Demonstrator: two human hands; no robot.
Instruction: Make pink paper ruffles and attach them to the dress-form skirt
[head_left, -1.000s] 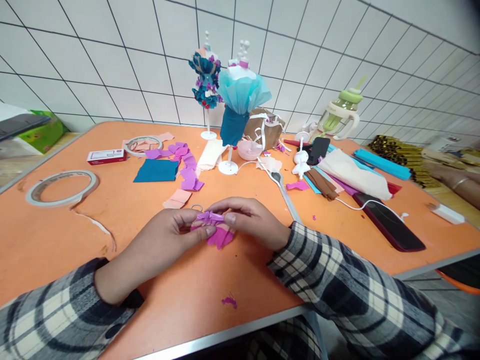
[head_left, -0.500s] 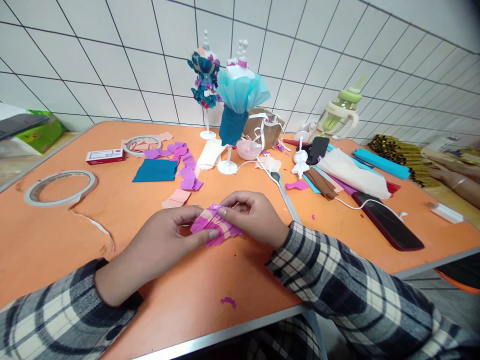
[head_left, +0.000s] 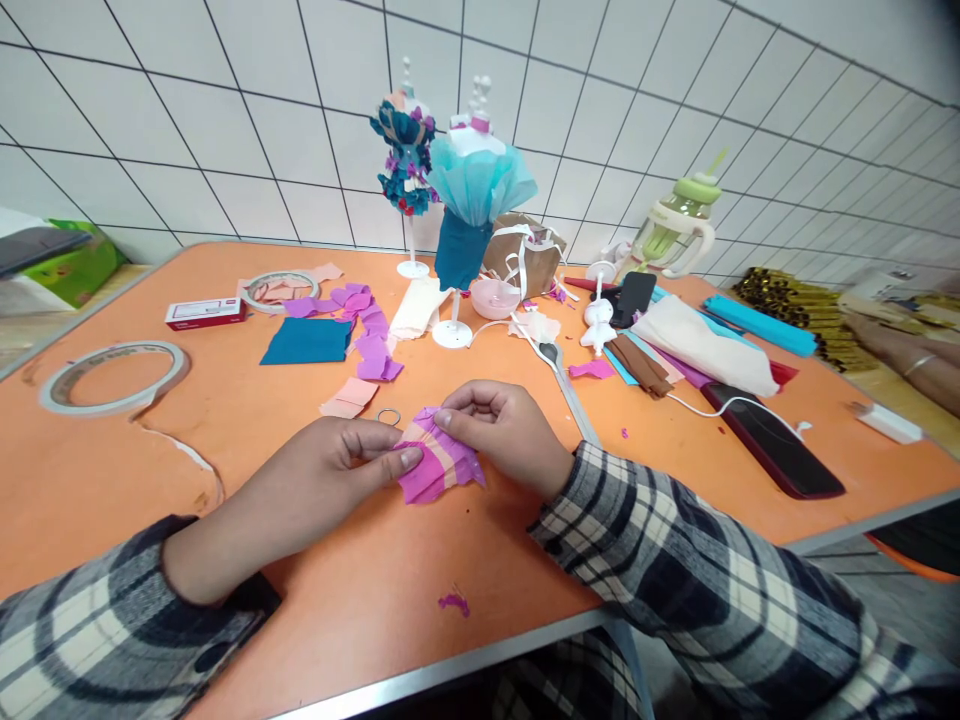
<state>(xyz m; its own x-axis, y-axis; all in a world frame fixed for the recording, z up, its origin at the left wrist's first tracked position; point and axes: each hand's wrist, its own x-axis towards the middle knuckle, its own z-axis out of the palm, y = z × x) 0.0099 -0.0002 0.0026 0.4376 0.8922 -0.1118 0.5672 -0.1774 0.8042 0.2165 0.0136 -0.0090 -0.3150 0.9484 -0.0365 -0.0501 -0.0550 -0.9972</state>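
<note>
Between my two hands is a small piece of purple and peach crepe paper (head_left: 442,474), layered and gathered at its top. My left hand (head_left: 330,470) pinches its left edge between thumb and fingers. The top of it is pinched by my right hand (head_left: 510,430), fingers curled. Just beyond my left fingertips a thin metal ring (head_left: 388,416) lies on the table. Close by are peach paper squares (head_left: 349,397) and a curving row of purple paper pieces (head_left: 373,345). A teal paper square (head_left: 306,341) lies to their left.
Two mini dress forms in paper, one with a turquoise ruffle (head_left: 480,185) and one dark teal (head_left: 406,155), stand at the back. Tape rolls (head_left: 184,368) lie left. A phone (head_left: 780,445), scissors (head_left: 574,400), paper rolls and a green-lidded bottle (head_left: 679,225) are right. Another person's hand (head_left: 892,345) shows far right.
My left hand has slid slightly left along the crepe paper, which now hangs more spread out. The metal ring behind my fingers has come into clearer view.
</note>
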